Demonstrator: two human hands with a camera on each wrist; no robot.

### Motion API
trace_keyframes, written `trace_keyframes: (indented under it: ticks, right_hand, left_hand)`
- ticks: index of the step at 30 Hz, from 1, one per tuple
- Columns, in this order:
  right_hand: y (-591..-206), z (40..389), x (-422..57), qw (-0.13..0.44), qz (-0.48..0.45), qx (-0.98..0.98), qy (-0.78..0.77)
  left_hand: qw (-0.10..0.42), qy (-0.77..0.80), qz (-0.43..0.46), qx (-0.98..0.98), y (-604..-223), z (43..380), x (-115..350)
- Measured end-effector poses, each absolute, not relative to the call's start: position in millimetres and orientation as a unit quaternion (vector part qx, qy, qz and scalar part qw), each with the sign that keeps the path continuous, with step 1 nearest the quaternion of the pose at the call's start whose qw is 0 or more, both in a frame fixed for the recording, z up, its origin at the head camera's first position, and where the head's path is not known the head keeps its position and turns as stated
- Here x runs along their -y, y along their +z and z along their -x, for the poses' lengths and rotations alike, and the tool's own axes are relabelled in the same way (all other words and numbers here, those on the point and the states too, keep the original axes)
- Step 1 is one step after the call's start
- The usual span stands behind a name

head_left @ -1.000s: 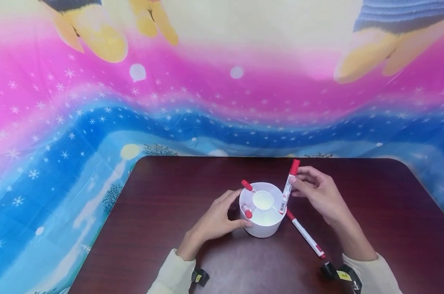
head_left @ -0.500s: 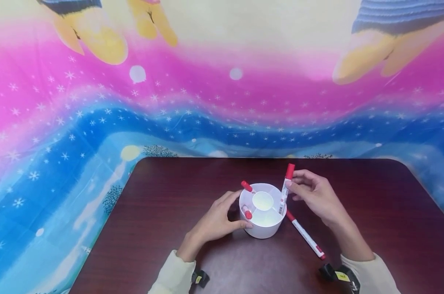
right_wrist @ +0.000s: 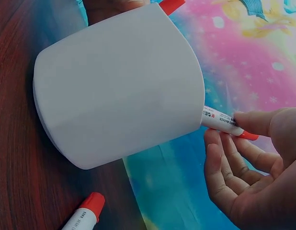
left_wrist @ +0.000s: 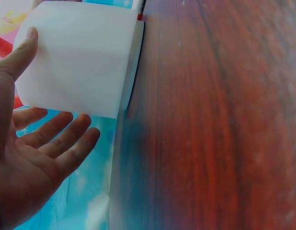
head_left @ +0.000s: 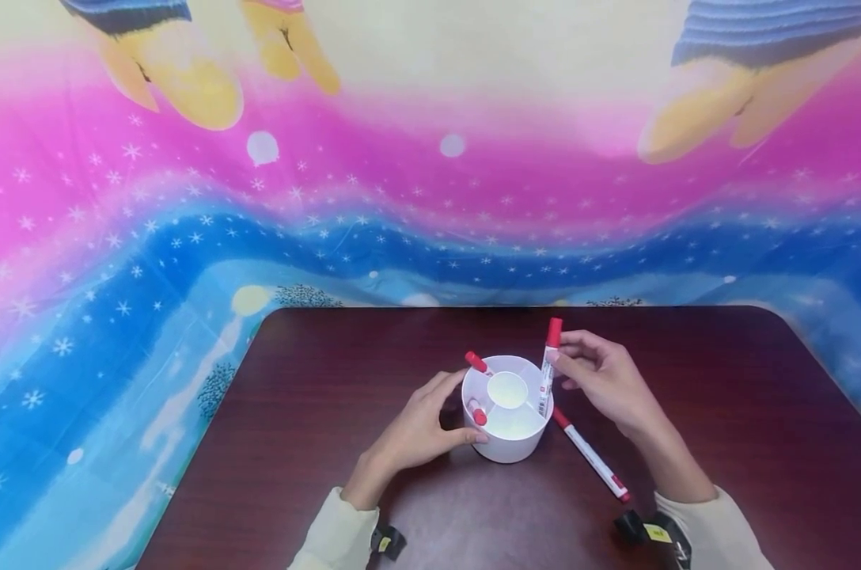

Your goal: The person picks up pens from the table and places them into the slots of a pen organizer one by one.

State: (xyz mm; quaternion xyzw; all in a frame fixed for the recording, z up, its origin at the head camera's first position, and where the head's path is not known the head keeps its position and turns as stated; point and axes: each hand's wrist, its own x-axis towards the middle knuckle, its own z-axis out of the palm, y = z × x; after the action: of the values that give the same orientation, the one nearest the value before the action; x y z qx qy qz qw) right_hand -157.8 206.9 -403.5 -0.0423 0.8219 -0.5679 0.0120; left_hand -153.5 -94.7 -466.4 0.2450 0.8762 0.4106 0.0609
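Note:
A round white pen holder (head_left: 512, 450) stands on the table, with a central ring and dividers around it. My left hand (head_left: 418, 427) holds its left side, thumb at the front near the rim and fingers behind; the left wrist view shows the thumb against the wall. My right hand (head_left: 608, 381) pinches a red-capped white marker (head_left: 548, 366) between thumb and fingers. That marker stands nearly upright, its lower end inside the right compartment. Two more red-ended markers lean in left compartments, one at the back (head_left: 477, 362) and another in front (head_left: 478, 414).
Another red-and-white marker (head_left: 593, 459) lies slantwise on the dark wooden table (head_left: 295, 396), right of the holder, its upper end close to the holder's base. A colourful printed cloth (head_left: 402, 206) hangs behind the table's far edge.
My right hand has shifted left and slightly down. The marker in it has become more upright and sunk a little deeper into the right compartment. My left hand keeps its place on the holder.

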Motion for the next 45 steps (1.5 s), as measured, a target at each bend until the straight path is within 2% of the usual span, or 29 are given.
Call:
trace_keyframes:
  ticks: [19,30,45]
  right_hand:
    - [-399,156,-211,-0.005,0.062,-0.838,-0.543]
    - [-386,149,-228,-0.025,0.055,-0.850,-0.524]
    - [-401,130,-260,0.001,0.062,-0.870,-0.490]
  left_hand:
    - [0.074,0.413,-0.236,-0.876,-463,153,94]
    - [0.057,0.419,-0.246,-0.872,-460,154,101]
    - [0.062,0.414,-0.258,-0.871,-460,151,98]
